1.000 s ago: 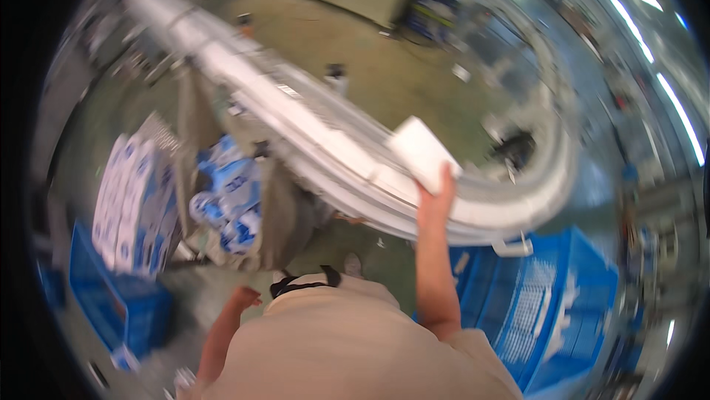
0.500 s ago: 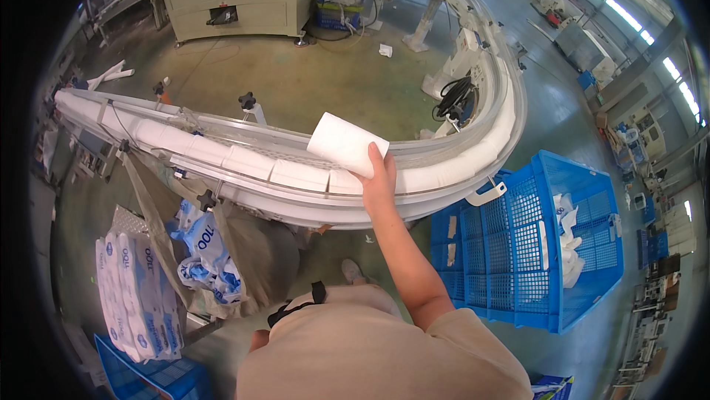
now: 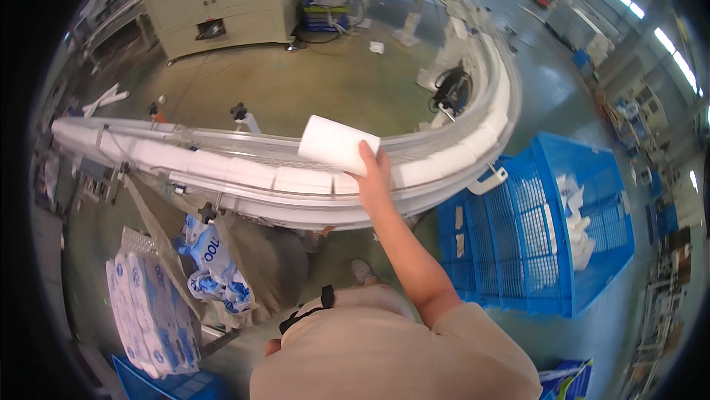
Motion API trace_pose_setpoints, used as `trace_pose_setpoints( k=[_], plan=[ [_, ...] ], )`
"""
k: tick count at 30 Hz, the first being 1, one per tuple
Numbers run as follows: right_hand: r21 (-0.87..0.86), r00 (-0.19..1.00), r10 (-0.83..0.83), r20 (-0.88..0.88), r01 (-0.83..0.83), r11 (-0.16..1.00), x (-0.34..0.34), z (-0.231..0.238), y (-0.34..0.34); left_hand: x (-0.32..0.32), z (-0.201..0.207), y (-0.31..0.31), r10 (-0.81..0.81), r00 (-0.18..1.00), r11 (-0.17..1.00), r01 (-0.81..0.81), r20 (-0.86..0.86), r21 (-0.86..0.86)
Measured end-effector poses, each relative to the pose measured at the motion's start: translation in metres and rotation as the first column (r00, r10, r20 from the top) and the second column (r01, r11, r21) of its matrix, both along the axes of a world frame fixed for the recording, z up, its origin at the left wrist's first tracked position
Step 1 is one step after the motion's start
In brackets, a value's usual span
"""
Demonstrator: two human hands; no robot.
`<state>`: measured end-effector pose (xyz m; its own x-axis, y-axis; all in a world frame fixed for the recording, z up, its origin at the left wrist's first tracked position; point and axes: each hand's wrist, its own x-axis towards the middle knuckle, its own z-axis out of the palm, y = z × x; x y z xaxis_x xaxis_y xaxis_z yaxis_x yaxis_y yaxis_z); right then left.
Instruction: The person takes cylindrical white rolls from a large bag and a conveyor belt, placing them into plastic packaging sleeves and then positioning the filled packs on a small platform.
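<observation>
A white paper roll (image 3: pixel 336 143) is gripped at its right end by my right hand (image 3: pixel 375 171), the thumb on top. The roll is tilted and held above the curved conveyor (image 3: pixel 259 200). Below it on the belt lies a row of white rolls (image 3: pixel 303 180), end to end; my hand hides part of the row. Of my left hand (image 3: pixel 274 346) or its arm only a small patch of skin shows beside my waist, and its fingers are hidden.
On the right stands a stack of blue plastic baskets (image 3: pixel 510 230) with white scraps (image 3: pixel 573 219) in the top one. Left of me hang a sack (image 3: pixel 266 259) of blue-white film and packed rolls (image 3: pixel 148 311). A beige machine cabinet (image 3: pixel 229 8) stands beyond the conveyor.
My right hand still grips the roll above the conveyor, in nearly the same pose. The view has turned slightly, so the baskets and sack sit a little farther right.
</observation>
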<state>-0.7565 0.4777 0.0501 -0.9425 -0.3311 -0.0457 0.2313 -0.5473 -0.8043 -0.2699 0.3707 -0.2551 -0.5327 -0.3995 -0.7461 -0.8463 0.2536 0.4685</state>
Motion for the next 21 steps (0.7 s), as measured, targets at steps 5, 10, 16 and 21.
trace_pose_setpoints(
  k=[5, 10, 16, 21],
  plan=[
    [0.049, 0.999, 0.010, 0.035, -0.012, 0.999, 0.003, 0.000, -0.004, -0.042, 0.063, 0.015, 0.324, 0.929, 0.935, -0.285, -0.181, 0.212],
    [0.015, 1.000, 0.007, 0.011, -0.008, 1.000, -0.003, -0.008, 0.003, -0.109, 0.141, 0.014, 0.407, 0.822, 0.903, -0.295, -0.399, 0.313],
    [-0.007, 0.998, -0.035, -0.050, 0.035, 0.999, 0.002, -0.012, -0.002, -0.198, 0.262, -0.025, 0.279, 0.569, 0.957, -0.228, -0.773, 0.178],
    [0.024, 0.999, -0.031, 0.036, 0.030, 0.999, 0.006, 0.000, 0.003, -0.274, 0.313, -0.067, -0.012, 0.488, 0.939, -0.294, -0.873, -0.178]
  ],
)
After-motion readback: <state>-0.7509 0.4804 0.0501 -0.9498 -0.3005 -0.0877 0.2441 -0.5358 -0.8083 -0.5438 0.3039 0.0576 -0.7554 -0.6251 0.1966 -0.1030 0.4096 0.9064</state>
